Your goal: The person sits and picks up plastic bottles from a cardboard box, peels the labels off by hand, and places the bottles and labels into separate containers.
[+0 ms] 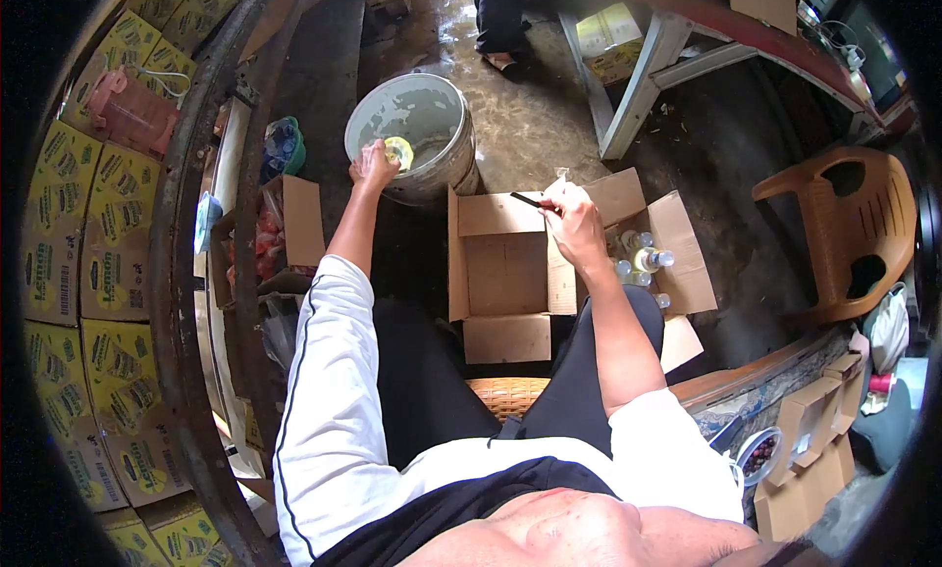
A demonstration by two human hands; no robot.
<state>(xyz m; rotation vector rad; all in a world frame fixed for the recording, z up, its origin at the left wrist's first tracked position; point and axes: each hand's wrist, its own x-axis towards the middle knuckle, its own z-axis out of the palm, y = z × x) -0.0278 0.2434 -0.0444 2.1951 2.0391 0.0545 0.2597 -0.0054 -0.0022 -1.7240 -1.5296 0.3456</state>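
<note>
My left hand (374,165) is closed on a bottle (397,153) with yellow on it, tilted inside the rim of a grey-white bucket (461,155). My right hand (577,217) grips a slim black tool (526,199), held over the right edge of an open cardboard box (500,278); a small pale, clear item behind those fingers is too small to tell. To the right, a second open box (695,273) holds several bottles (648,258) of pale liquid.
Stacked yellow cartons (59,224) and a dark metal rack (182,371) line the left, near a box of red items (302,214). A person's legs (491,18) show beyond the bucket. A red-edged table (667,67), brown plastic chair (834,214) and flattened cardboard (805,489) are at right.
</note>
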